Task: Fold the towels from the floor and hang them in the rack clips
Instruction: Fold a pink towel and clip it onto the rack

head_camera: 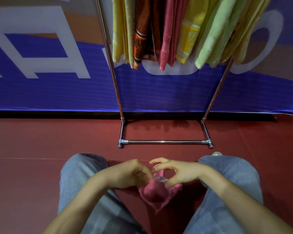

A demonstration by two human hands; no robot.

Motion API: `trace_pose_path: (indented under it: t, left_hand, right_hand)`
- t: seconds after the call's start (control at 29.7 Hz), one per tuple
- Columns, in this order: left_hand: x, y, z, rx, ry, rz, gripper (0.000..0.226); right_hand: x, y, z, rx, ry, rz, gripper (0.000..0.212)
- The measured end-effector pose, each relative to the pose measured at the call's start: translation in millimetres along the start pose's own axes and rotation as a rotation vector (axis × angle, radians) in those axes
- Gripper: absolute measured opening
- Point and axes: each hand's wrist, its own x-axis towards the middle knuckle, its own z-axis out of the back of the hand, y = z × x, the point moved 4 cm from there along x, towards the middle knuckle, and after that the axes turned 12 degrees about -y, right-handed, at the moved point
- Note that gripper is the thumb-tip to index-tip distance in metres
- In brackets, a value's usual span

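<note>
**Pink towel in my hands, low by the rack**

The dark red floor [41,141] runs flat to a black skirting strip, and above that hangs a blue, white and brown printed banner [41,73] covering the wall. A chrome metal rack [164,142] stands on the floor just ahead of me, its base bar between two short feet, its two uprights rising out of the top of the view. From it hang folded towels [167,31] in yellow, orange, pink and pale green, packed side by side.

I crouch with my knees in grey-blue jeans [78,174] apart. Between them I hold a small crumpled pink towel [152,195], above the floor. My left hand [132,174] pinches its upper edge, fingers curled together. My right hand [178,173] has fingers [159,161] loosely spread and arched, thumb and forefinger closing on the cloth beside a small grey label [161,179].

The clips and the rack's top rail are cut off. I cannot read the label.
</note>
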Motion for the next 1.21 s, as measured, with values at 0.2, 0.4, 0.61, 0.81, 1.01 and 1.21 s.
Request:
trace_pose_path:
  t: [0.2, 0.4, 0.61, 0.81, 1.01, 1.21]
  left_hand:
    - [-2, 0, 3, 0.175, 0.019, -0.027, 0.026]
    - [-5, -1, 7, 0.209, 0.01, -0.039, 0.03]
    - [-4, 1, 15, 0.213, -0.056, -0.019, 0.027]
    - [-5, -1, 16, 0.16, -0.067, -0.027, 0.021]
    - [-3, -1, 15, 0.109, -0.101, -0.032, 0.017]
    - [-8, 5, 24, 0.07, -0.117, -0.02, 0.017]
  right_hand:
    - [3, 5, -7, -0.006, 0.107, -0.012, 0.065]
    - [7, 7, -13, 0.012, 0.134, -0.011, 0.055]
    - [4, 12, -10, 0.102, 0.082, 0.001, 0.032]
    - [2, 8, -11, 0.224, 0.012, -0.017, 0.027]
    - [1, 6, -12, 0.307, -0.096, -0.024, 0.029]
    - [-7, -6, -7, 0.311, -0.143, -0.039, 0.029]
